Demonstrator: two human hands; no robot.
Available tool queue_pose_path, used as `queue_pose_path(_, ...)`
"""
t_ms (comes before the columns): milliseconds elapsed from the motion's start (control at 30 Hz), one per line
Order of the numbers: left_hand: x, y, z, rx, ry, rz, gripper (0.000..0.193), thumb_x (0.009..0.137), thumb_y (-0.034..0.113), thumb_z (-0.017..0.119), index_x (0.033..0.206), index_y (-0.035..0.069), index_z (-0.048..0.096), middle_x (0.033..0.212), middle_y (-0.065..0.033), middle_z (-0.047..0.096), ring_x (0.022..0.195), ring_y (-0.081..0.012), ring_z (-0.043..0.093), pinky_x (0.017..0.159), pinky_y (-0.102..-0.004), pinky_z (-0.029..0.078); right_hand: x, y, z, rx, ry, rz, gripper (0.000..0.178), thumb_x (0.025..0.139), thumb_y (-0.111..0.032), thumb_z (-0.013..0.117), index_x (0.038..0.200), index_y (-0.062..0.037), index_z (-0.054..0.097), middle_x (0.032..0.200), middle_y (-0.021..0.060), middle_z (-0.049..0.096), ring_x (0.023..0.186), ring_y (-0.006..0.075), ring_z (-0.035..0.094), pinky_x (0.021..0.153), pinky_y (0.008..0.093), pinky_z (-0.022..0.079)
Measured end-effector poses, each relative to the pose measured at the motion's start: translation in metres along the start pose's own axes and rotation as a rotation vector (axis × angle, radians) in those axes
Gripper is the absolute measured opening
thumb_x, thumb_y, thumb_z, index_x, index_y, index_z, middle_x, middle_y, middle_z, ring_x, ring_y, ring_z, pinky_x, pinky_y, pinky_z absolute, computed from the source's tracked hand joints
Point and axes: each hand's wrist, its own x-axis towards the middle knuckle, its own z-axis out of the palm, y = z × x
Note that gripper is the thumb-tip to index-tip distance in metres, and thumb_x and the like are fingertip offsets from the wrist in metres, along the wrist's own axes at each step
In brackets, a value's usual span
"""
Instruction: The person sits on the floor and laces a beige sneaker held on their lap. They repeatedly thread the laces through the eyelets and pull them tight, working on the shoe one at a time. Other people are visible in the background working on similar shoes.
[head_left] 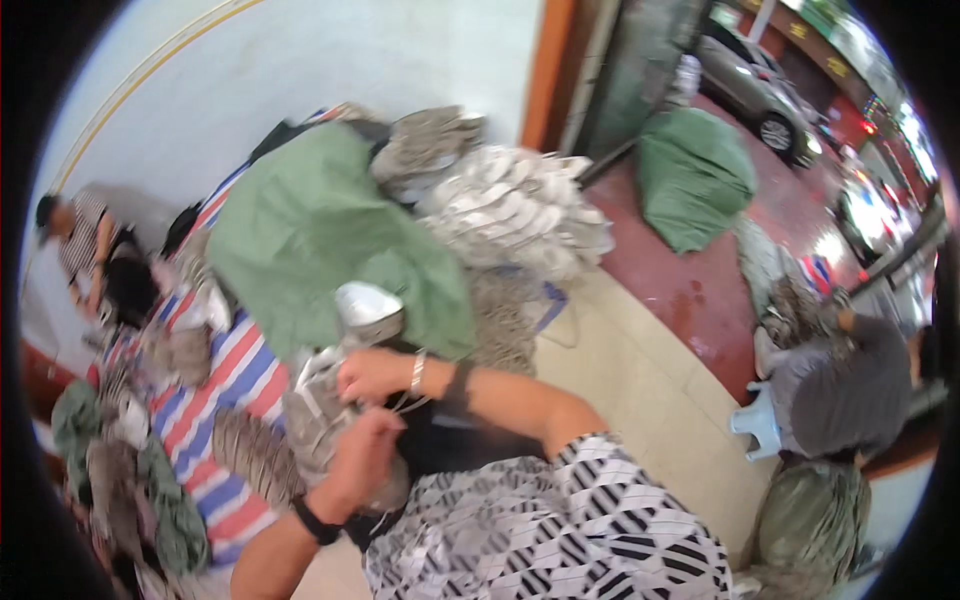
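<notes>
My left hand (368, 455), a dark band at its wrist, is closed with the fingertips pinched together. Just beyond it my right hand (375, 377) is closed too, knuckles up. A thin pale strand shows by the fingers; what either hand grips is too blurred to make out. Below and beside both hands lies a bundle of grey-beige fabric pieces (312, 415) with a white strip across it, partly hidden by my left forearm. Right beyond my right hand sits a stack of curved grey pieces with a white inner face (370, 305).
A big green sack (300, 225) lies ahead, beside a heap of whitish curved pieces (515, 210). More stacked grey pieces (255, 455) rest on a striped sheet (235, 375). One person (85, 245) sits far left; another (845, 385) is at right near a blue stool (757, 420).
</notes>
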Motion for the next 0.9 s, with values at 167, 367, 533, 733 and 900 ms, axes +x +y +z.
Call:
queue_pose_path(167,-0.01,0.051,0.012,-0.049,-0.391,0.347,0.027,0.081,0.003,0.059,0.107,0.008,0.054,0.103,-0.0101,0.058,0.095,-0.0265,0.059,0.072,-0.0338,0.051,-0.012,-0.002,0.01,-0.18,0.148,0.027,0.022,0.081,-0.031,0.061,0.086,-0.0103,0.068,0.079,0.011,0.067,0.074,0.0302,0.064,0.067,0.0404,0.049)
queue_pose_path(367,0.011,-0.016,-0.042,0.453,0.017,0.059,0.018,0.076,0.013,0.064,0.094,0.012,0.06,0.094,-0.0079,0.058,0.092,-0.0272,0.056,0.077,-0.0407,0.046,-0.025,-0.009,0.009,-0.322,0.096,-0.02,0.017,0.083,-0.026,0.059,0.084,-0.011,0.066,0.078,0.013,0.066,0.075,0.0332,0.063,0.066,0.0426,0.049)
queue_pose_path(533,0.013,-0.06,-0.093,0.918,-0.054,0.182,0.021,0.074,0.025,0.069,0.085,0.009,0.061,0.088,-0.0075,0.054,0.094,-0.0266,0.051,0.083,-0.0397,0.042,-0.01,-0.036,0.001,-0.579,-0.049,-0.029,0.016,0.081,-0.02,0.057,0.076,-0.0072,0.064,0.072,0.0152,0.064,0.072,0.035,0.064,0.064,0.0442,0.05)
queue_pose_path(733,0.005,-0.082,-0.081,0.723,-0.061,0.03,0.017,0.076,0.022,0.065,0.073,0.006,0.063,0.085,-0.0104,0.055,0.095,-0.0305,0.049,0.083,-0.0402,0.043,-0.007,-0.04,0.022,-0.425,0.063,0.004,0.014,0.08,-0.016,0.056,0.077,-0.0041,0.063,0.069,0.0175,0.062,0.072,0.0357,0.063,0.065,0.0463,0.05)
queue_pose_path(900,0.005,-0.088,-0.072,0.655,-0.001,0.001,0.016,0.075,0.021,0.064,0.071,0.005,0.065,0.086,-0.0118,0.055,0.096,-0.0335,0.049,0.084,-0.0418,0.043,-0.013,-0.039,0.021,-0.362,0.157,0.125,0.009,0.079,-0.01,0.056,0.078,-0.0017,0.06,0.071,0.0183,0.062,0.07,0.037,0.062,0.064,0.0457,0.048)
